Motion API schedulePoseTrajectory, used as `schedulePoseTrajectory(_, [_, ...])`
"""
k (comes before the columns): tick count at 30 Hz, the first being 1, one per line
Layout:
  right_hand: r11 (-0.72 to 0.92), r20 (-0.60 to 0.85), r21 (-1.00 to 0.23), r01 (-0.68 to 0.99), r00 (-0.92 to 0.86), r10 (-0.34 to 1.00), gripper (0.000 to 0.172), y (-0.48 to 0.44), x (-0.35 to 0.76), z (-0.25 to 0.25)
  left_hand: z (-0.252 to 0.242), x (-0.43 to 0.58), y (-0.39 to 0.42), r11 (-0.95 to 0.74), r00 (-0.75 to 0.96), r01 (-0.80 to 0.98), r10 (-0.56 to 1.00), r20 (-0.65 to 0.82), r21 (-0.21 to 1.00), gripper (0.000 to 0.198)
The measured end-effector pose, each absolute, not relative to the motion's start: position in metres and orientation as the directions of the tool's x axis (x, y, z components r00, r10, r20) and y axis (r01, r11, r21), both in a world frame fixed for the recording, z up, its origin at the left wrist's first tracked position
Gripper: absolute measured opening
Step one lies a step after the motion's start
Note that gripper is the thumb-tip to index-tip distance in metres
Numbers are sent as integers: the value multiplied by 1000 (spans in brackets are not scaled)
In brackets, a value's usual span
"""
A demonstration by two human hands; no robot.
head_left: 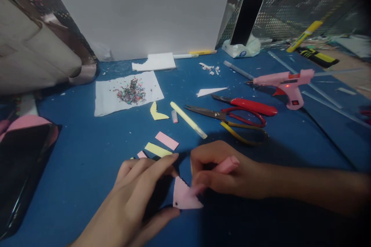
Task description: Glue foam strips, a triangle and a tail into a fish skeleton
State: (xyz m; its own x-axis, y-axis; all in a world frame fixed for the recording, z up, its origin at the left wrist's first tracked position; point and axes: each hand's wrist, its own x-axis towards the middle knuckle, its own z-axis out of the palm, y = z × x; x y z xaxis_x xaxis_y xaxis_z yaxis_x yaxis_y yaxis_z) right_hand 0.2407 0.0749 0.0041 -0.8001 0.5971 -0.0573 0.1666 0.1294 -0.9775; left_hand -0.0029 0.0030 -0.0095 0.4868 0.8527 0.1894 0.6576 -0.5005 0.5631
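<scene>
My right hand [223, 170] is closed around a pink marker [227, 165]. Its tip is blurred over a small pink, roughly triangular piece [183, 195], which has a black dot near its lower left corner. From the left, my left hand [142, 189] grips that piece between thumb and fingers at its edges. Just beyond the left fingers lie a yellow strip [158, 149], a pink strip [167, 140] and a partly covered pink scrap [142, 154]. A yellow marker [188, 119] rests farther off beside its small pink-tipped cap [174, 116].
Scissors [220, 115], red-handled pliers [249, 106] and a pink glue gun [285, 85] with a lit red light lie rightward. Glitter covers a white sheet [101, 100]. A phone [247, 19] leans upright at the back; a dark phone [23, 173] lies left.
</scene>
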Motion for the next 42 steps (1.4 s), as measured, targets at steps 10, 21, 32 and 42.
schedulePoseTrajectory(10, [130,-56,-977,167,-797,602,26,75,240,4,-9,-3,3,-509,498,646,846,191,569,54])
schedulePoseTrajectory(21, [144,-60,-975,169,-826,561,31,76,240,6,-9,-3,3,-522,509,653,839,193,548,57])
schedulePoseTrajectory(32, [146,-42,-976,161,-800,599,24,75,241,4,-10,-4,2,-507,502,656,846,179,559,57])
schedulePoseTrajectory(42, [173,-42,-972,162,-834,550,27,75,241,6,-9,-4,2,-513,508,656,842,179,554,60])
